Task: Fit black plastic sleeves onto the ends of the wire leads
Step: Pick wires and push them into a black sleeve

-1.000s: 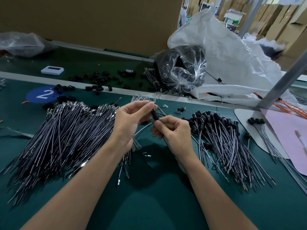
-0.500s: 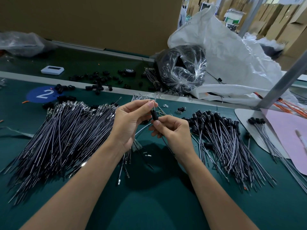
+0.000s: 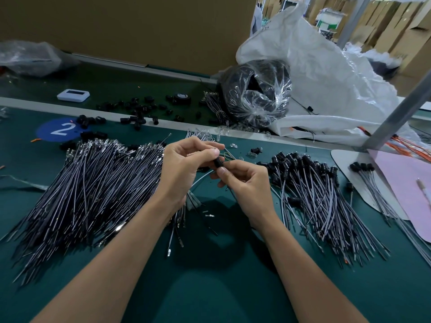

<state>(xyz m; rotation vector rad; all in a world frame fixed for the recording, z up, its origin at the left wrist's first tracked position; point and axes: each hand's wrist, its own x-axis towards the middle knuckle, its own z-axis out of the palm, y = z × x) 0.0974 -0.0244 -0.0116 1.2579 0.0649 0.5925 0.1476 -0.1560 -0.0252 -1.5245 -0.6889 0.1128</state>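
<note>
Over green mat (image 3: 210, 287), left hand (image 3: 184, 169) pinches black sleeve (image 3: 218, 162), right hand (image 3: 247, 185) pinches wire lead (image 3: 232, 193); cardboard boxes (image 3: 384, 26) behind.

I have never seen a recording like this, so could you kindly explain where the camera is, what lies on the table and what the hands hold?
There is no machine: a person wears the camera on the head, so it looks down at their own bare hands over a green table. The left hand and right hand together pinch one black plastic sleeve. Left of them lies a large pile of unsleeved wire leads; right of them, a pile of sleeved leads. Farther back sit loose black sleeves and a clear bag of black parts.
</note>
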